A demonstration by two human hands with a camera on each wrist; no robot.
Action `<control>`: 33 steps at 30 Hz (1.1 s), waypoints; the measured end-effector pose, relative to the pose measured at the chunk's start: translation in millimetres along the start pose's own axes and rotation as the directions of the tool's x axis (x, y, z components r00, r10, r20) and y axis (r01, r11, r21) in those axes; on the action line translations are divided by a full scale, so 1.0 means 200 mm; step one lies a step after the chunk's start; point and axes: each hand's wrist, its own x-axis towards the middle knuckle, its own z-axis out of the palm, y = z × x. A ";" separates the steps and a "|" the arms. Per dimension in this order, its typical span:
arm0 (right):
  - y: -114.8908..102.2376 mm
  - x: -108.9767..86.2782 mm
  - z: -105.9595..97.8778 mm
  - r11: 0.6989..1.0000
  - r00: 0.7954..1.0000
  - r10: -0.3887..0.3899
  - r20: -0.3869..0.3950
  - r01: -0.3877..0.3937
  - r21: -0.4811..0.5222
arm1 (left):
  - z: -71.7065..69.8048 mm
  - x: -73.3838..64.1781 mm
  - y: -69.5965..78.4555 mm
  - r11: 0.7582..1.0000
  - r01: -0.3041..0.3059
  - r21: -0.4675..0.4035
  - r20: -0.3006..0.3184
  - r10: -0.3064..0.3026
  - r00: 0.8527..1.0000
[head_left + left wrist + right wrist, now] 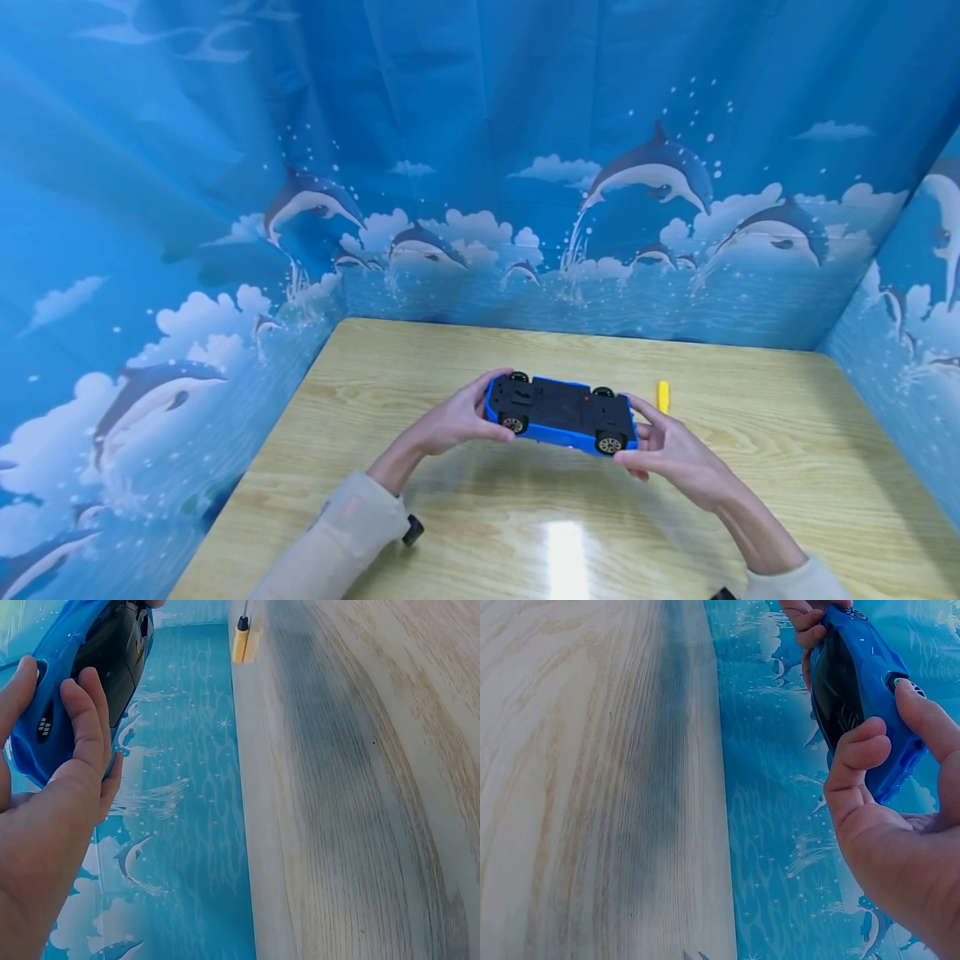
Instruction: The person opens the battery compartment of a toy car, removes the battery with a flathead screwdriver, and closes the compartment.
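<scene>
A blue toy car (558,408) is held above the table between both hands, its black underside and wheels turned toward the head camera. My left hand (463,417) grips one end, with the thumb near a wheel. At the other end my right hand (678,458) holds on, thumb along the lower edge and fingers behind. In the left wrist view the left hand (60,780) curls round the car's blue end (45,712) beside its dark windows. The right wrist view has the right hand (892,802) pinching the car body (874,675) from thumb to fingers.
A screwdriver with a yellow handle (663,397) lies on the wooden table (420,358) behind the right hand; its shaft shows in the left wrist view. Blue dolphin-print curtains (465,167) stand around the table's back and sides.
</scene>
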 end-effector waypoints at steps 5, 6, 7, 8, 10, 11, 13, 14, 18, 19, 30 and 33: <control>0.00 0.00 0.00 1.000 1.000 -0.004 0.003 0.004 0.000 | 0.00 0.00 0.00 1.000 0.015 0.020 -0.010 -0.015 1.000; 0.00 0.00 0.00 1.000 1.000 -0.004 0.003 0.004 0.002 | 0.00 0.00 0.00 1.000 0.019 0.025 -0.012 -0.019 1.000; 0.01 0.00 0.00 1.000 1.000 -0.005 0.004 0.005 0.006 | 0.00 0.00 0.00 0.999 0.023 0.029 -0.014 -0.023 1.000; 0.01 0.01 0.00 1.000 1.000 -0.005 0.004 0.005 0.007 | 0.01 0.00 0.00 0.999 0.027 0.033 -0.017 -0.027 0.999; 0.01 0.01 0.00 1.000 1.000 -0.005 0.004 0.005 0.008 | 0.01 -0.01 0.00 0.998 0.035 0.046 -0.020 -0.034 0.999; 0.01 0.01 0.00 1.000 1.000 -0.004 0.004 0.004 0.008 | 0.01 -0.01 0.00 0.998 0.036 0.054 -0.019 -0.035 0.999; 0.01 0.01 0.00 1.000 1.000 -0.005 0.008 0.005 0.005 | 0.00 -0.01 0.00 0.997 0.038 0.064 -0.017 -0.037 0.999; 0.01 0.01 0.00 1.000 1.000 -0.005 0.011 0.005 0.006 | 0.00 -0.01 0.00 0.997 0.039 0.070 -0.014 -0.038 0.999; 0.01 0.01 0.00 1.000 0.999 -0.019 0.032 0.018 0.017 | 0.00 -0.01 -0.01 0.997 0.040 0.072 -0.006 -0.039 0.999; 0.01 0.02 0.00 0.999 0.999 -0.024 0.037 0.023 0.024 | 0.00 -0.01 -0.01 0.996 0.040 0.078 -0.009 -0.039 0.999; 0.00 0.02 -0.02 0.995 0.996 -0.075 0.050 0.072 0.063 | 0.01 -0.01 -0.03 0.997 -0.046 0.063 -0.022 0.047 0.999; -0.01 0.02 -0.03 0.996 0.995 -0.084 0.046 0.082 0.040 | 0.01 -0.01 -0.03 0.997 -0.058 0.042 -0.033 0.060 0.998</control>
